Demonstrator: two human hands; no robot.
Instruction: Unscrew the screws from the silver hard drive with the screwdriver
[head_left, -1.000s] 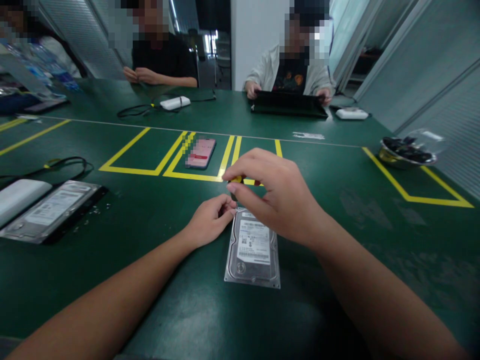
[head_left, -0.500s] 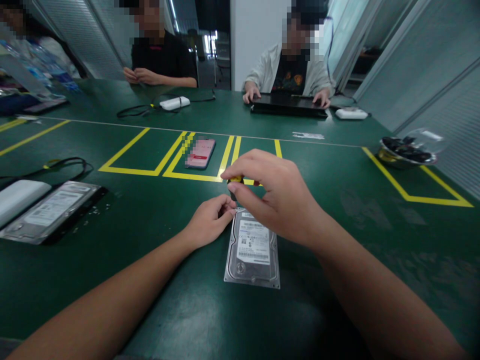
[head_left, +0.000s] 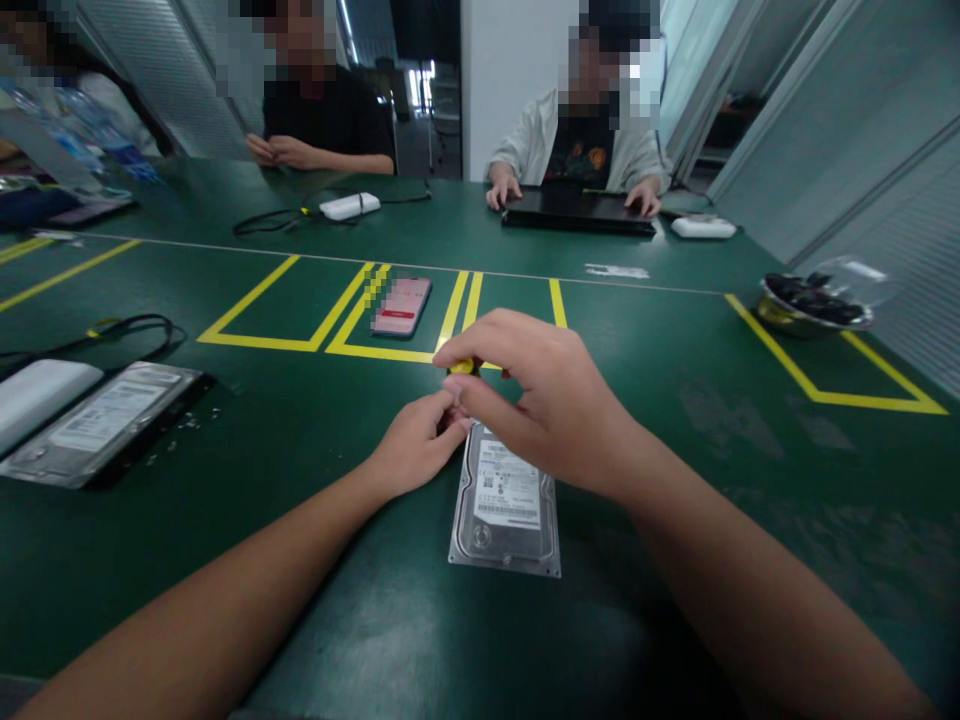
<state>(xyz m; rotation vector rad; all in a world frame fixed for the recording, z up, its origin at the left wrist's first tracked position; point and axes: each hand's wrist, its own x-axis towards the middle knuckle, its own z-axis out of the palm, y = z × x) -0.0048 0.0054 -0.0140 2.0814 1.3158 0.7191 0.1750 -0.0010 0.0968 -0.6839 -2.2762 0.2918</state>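
A silver hard drive (head_left: 505, 500) with a white label lies flat on the green table, its far end partly covered by my hands. My right hand (head_left: 544, 400) arches over that end, its thumb and fingers closed around the yellow-and-black handle of a screwdriver (head_left: 463, 367). The tool's lower part is hidden behind my fingers. Against the drive's far left corner, my left hand (head_left: 420, 440) is closed in a pinch just below the handle. What its fingertips hold is hidden.
At left lie a second hard drive (head_left: 105, 420), a white power bank (head_left: 45, 400) and scattered small screws (head_left: 187, 420). A phone (head_left: 403, 306) lies beyond my hands within yellow tape. A bowl of dark items (head_left: 814, 300) stands at right. Co-workers sit across; one touches a black laptop (head_left: 577, 212).
My right hand has shifted slightly left and down with the screwdriver, its fingers now closer to my left hand. The left hand and the hard drive have stayed nearly in place.
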